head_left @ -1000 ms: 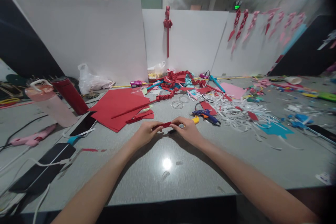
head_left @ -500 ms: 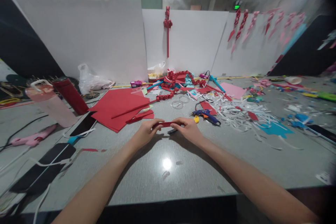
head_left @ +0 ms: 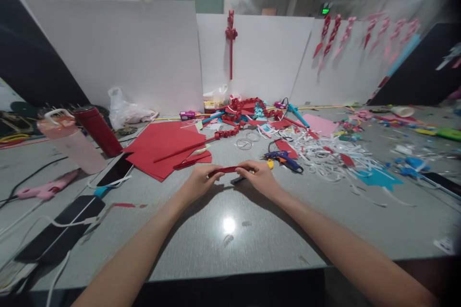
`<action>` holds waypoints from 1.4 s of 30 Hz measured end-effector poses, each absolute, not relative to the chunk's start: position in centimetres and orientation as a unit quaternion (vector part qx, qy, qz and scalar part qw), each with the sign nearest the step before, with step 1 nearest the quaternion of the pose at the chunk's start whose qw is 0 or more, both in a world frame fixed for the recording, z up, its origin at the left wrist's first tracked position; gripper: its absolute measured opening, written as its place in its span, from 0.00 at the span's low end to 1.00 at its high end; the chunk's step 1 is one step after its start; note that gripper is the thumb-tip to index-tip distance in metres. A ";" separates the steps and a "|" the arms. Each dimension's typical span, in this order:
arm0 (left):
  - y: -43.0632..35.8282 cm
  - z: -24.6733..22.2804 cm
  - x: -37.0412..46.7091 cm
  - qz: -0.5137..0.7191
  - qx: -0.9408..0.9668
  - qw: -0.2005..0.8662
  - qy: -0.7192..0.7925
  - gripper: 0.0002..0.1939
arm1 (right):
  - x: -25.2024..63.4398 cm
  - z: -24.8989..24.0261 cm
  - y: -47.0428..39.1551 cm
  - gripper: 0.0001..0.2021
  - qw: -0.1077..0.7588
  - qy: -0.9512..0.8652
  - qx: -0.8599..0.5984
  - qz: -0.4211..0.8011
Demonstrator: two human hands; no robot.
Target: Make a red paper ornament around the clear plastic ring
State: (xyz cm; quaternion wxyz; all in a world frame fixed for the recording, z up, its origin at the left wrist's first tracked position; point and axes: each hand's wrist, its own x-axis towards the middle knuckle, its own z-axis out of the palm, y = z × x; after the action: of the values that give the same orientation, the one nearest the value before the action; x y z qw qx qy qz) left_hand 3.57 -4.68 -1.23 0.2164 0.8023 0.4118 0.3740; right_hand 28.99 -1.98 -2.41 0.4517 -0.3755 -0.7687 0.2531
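Observation:
Between my hands a narrow red paper strip [head_left: 227,170] is held level just above the table. My left hand [head_left: 199,178] pinches its left end, and my right hand [head_left: 256,175] pinches the right end. Beneath the right fingers lies a utility knife [head_left: 237,180], its yellow part showing beyond the hand and the rest partly covered. Large red paper sheets [head_left: 154,141] are spread beyond my left hand, with a thin red stick [head_left: 180,149] ending in curled red paper across them. A blue glue gun [head_left: 283,157] rests to the right of my right hand.
White paper strips [head_left: 317,151] are heaped at the right. A pink bottle [head_left: 74,146], a red flask [head_left: 99,132], a pink glue gun [head_left: 48,187] and a black power strip [head_left: 61,230] with cables occupy the left. White panels [head_left: 259,57] stand behind; twisted paper ornaments [head_left: 329,43] hang there.
My right hand has slid slightly to the right along the red paper strip, so a little more of it shows between my fingers. My left hand has barely moved.

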 end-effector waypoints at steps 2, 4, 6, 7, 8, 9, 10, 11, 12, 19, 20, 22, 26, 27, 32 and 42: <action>-4.6 -1.3 3.6 0.379 0.796 0.221 0.416 0.12 | 29.0 -2.3 -2.0 0.11 0.453 -0.768 -0.375 0.253; -4.6 -1.4 3.6 0.386 0.784 0.229 0.428 0.12 | 28.9 -2.3 -2.0 0.12 0.455 -0.769 -0.371 0.254; -4.5 -1.4 3.7 0.396 0.769 0.238 0.441 0.12 | 28.9 -2.3 -2.0 0.12 0.453 -0.773 -0.367 0.252; -4.5 -1.5 3.7 0.401 0.764 0.241 0.445 0.11 | 28.9 -2.3 -2.0 0.12 0.451 -0.776 -0.365 0.248; -4.5 -1.5 3.6 0.404 0.761 0.241 0.447 0.11 | 28.9 -2.3 -2.0 0.11 0.447 -0.781 -0.362 0.241; -4.5 -1.6 3.7 0.405 0.761 0.239 0.446 0.10 | 29.0 -2.4 -2.0 0.11 0.442 -0.789 -0.358 0.233; -4.6 -1.6 3.7 0.405 0.765 0.234 0.444 0.10 | 29.0 -2.4 -2.0 0.11 0.436 -0.797 -0.353 0.225; -4.6 -1.7 3.7 0.404 0.769 0.228 0.440 0.10 | 29.1 -2.5 -2.0 0.11 0.430 -0.805 -0.345 0.217; -4.6 -1.7 3.7 0.402 0.774 0.222 0.436 0.10 | 29.2 -2.5 -2.0 0.11 0.423 -0.815 -0.337 0.209; -4.7 -2.1 4.0 0.383 0.804 0.212 0.403 0.10 | 29.2 -3.3 -1.6 0.11 0.376 -0.869 -0.279 0.157; -4.6 -2.2 4.0 0.380 0.805 0.216 0.400 0.10 | 29.1 -3.4 -1.6 0.10 0.373 -0.871 -0.279 0.155; -4.5 -2.2 3.9 0.375 0.806 0.224 0.398 0.10 | 28.9 -3.5 -1.5 0.09 0.367 -0.872 -0.286 0.154; -4.5 -2.0 3.6 0.380 0.793 0.231 0.416 0.10 | 29.0 -3.0 -1.6 0.09 0.358 -0.873 -0.294 0.152; -4.5 -1.9 3.6 0.385 0.785 0.230 0.428 0.10 | 29.2 -2.9 -1.6 0.10 0.360 -0.872 -0.296 0.148; -4.4 -1.6 3.7 0.382 0.759 0.241 0.469 0.10 | 29.9 -2.8 -1.2 0.11 0.355 -0.866 -0.323 0.141; -1.8 -1.8 -1.8 0.295 0.791 0.017 0.535 0.12 | 30.3 -2.9 -0.9 0.11 0.356 -0.857 -0.347 0.137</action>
State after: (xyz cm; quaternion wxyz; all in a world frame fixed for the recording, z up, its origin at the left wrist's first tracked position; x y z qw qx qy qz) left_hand -1.82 -1.80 -1.80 0.0171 0.7912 0.5352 0.2953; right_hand 30.28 -0.92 -2.86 0.3557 -0.3467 -0.8569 0.1375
